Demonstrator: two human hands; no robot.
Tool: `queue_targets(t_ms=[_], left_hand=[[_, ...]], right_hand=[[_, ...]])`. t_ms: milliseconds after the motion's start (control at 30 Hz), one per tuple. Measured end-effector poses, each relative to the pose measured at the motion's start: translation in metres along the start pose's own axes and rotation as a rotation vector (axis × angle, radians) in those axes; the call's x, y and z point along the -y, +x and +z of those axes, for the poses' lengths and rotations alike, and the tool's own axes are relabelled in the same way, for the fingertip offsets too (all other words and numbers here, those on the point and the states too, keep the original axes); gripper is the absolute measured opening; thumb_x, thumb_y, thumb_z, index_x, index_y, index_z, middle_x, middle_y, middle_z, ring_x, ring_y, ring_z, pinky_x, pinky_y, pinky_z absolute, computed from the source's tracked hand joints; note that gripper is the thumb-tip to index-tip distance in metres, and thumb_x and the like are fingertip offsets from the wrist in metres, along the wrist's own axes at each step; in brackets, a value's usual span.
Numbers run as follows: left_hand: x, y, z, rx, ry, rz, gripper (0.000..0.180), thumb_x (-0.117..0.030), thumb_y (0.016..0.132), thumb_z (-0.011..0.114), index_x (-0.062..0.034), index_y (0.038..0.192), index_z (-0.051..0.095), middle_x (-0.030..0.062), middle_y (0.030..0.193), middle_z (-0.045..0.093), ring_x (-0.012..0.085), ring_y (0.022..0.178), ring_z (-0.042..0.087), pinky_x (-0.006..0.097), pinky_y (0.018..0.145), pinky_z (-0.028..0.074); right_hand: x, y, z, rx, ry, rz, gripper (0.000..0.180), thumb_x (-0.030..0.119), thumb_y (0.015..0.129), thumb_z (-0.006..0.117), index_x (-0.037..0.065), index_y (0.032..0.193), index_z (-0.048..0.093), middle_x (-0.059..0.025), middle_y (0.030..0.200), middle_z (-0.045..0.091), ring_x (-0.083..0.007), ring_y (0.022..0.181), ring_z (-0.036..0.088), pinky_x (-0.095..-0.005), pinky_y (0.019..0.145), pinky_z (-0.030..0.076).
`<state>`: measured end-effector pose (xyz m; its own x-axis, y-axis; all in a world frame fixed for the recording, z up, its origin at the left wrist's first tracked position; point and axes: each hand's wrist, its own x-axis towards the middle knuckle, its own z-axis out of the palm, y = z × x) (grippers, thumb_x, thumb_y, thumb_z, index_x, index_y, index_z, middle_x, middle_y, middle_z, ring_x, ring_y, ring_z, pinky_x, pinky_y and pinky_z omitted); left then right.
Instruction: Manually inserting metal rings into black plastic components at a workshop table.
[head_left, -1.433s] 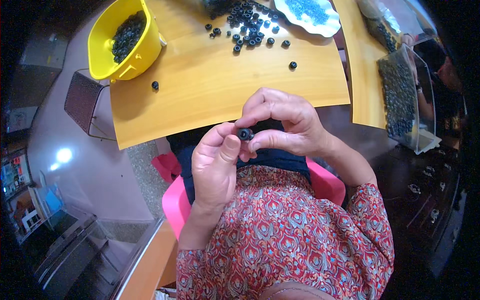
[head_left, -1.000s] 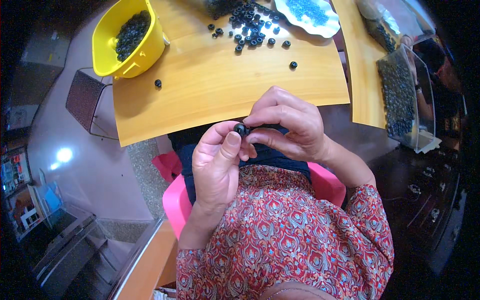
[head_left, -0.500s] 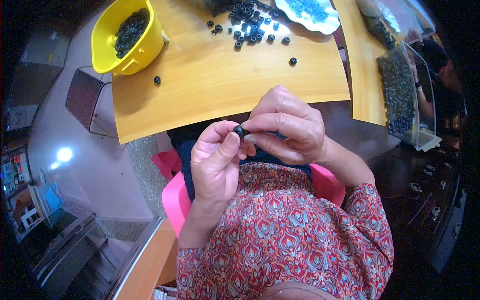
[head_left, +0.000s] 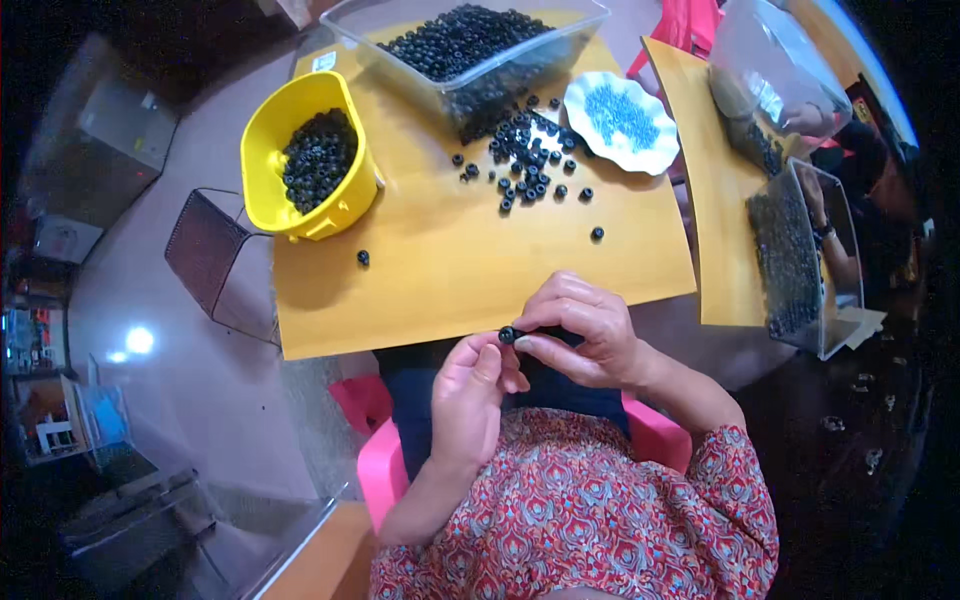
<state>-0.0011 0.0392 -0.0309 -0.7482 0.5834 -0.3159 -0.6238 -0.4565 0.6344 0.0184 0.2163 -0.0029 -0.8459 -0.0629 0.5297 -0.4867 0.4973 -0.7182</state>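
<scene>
Just beyond my lap, near the table's front edge, my two hands meet over a small round black plastic piece [head_left: 507,335]. My right hand [head_left: 592,335] pinches it between thumb and index finger. My left hand [head_left: 468,400] is closed beside it, its fingertips almost touching the piece; whether something tiny sits in them is hidden. Similar black pieces [head_left: 520,165] lie loose in a cluster on the wooden table [head_left: 460,280]. One stray piece [head_left: 597,234] lies nearer on the right, another [head_left: 363,258] on the left.
A yellow tub [head_left: 258,185] and a large clear box [head_left: 592,28] hold black pieces. A scalloped white plate [head_left: 655,162] carries small light-blue bits [head_left: 618,118]. On the right table stand another clear bin [head_left: 842,290] and a person's forearm [head_left: 842,260]. A pink chair [head_left: 380,468] surrounds me.
The view has tilted so more of the far table shows. The black piece has shifted from between my left fingertips into my right pinch, and my left thumb has drawn back slightly.
</scene>
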Motion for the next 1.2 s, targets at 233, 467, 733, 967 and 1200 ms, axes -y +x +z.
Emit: queue_targets(t_ms=[233, 467, 733, 967, 1200], left_hand=[[0.000, 0.007, -0.011, -0.036, 0.005, -0.125, 0.022, -0.015, 0.093, 0.055, -0.0014, 0.111, 0.056, 0.0041, 0.088, 0.057, 0.0101, 0.072, 0.053, 0.026, 0.072, 0.047], [-0.008, 0.012, -0.031, -0.033, -0.106, -0.131, 0.019, -0.012, 0.094, 0.055, -0.0010, 0.110, 0.057, 0.0047, 0.088, 0.058, 0.0107, 0.071, 0.055, 0.026, 0.070, 0.048], [-0.016, 0.017, -0.038, -0.059, -0.127, -0.134, 0.019, -0.011, 0.094, 0.052, -0.0004, 0.109, 0.056, 0.0054, 0.088, 0.058, 0.0103, 0.073, 0.054, 0.026, 0.072, 0.048], [-0.015, 0.022, -0.027, -0.101, 0.132, -0.055, 0.020, -0.004, 0.090, 0.057, 0.0016, 0.109, 0.055, 0.0037, 0.088, 0.056, 0.0086, 0.077, 0.053, 0.023, 0.072, 0.047], [0.004, 0.032, -0.009, -0.125, 0.288, 0.033, 0.019, 0.000, 0.089, 0.057, 0.0016, 0.108, 0.056, 0.0016, 0.088, 0.056, 0.0072, 0.078, 0.052, 0.020, 0.072, 0.045]], right_hand=[[-0.006, 0.049, -0.006, 0.113, -0.062, 0.130, 0.016, 0.000, 0.075, 0.071, 0.001, 0.090, 0.064, -0.0100, 0.080, 0.065, -0.0218, 0.072, 0.064, -0.0302, 0.063, 0.050], [-0.025, 0.154, 0.016, 0.151, -0.055, 0.006, 0.016, 0.004, 0.079, 0.071, 0.000, 0.092, 0.064, -0.0068, 0.078, 0.066, -0.0137, 0.071, 0.064, -0.0261, 0.062, 0.049], [-0.053, 0.215, 0.041, -0.002, -0.122, 0.041, 0.020, 0.005, 0.084, 0.067, 0.001, 0.103, 0.065, -0.0084, 0.091, 0.069, -0.0118, 0.083, 0.066, -0.0233, 0.071, 0.053], [-0.076, 0.135, -0.018, -0.096, -0.191, 0.154, 0.016, 0.004, 0.082, 0.067, 0.001, 0.098, 0.066, -0.0059, 0.079, 0.068, -0.0100, 0.070, 0.064, -0.0232, 0.062, 0.050], [-0.139, 0.075, -0.072, -0.019, -0.487, 0.210, 0.014, 0.002, 0.080, 0.067, 0.002, 0.094, 0.067, -0.0077, 0.080, 0.065, -0.0147, 0.064, 0.063, -0.0262, 0.056, 0.049]])
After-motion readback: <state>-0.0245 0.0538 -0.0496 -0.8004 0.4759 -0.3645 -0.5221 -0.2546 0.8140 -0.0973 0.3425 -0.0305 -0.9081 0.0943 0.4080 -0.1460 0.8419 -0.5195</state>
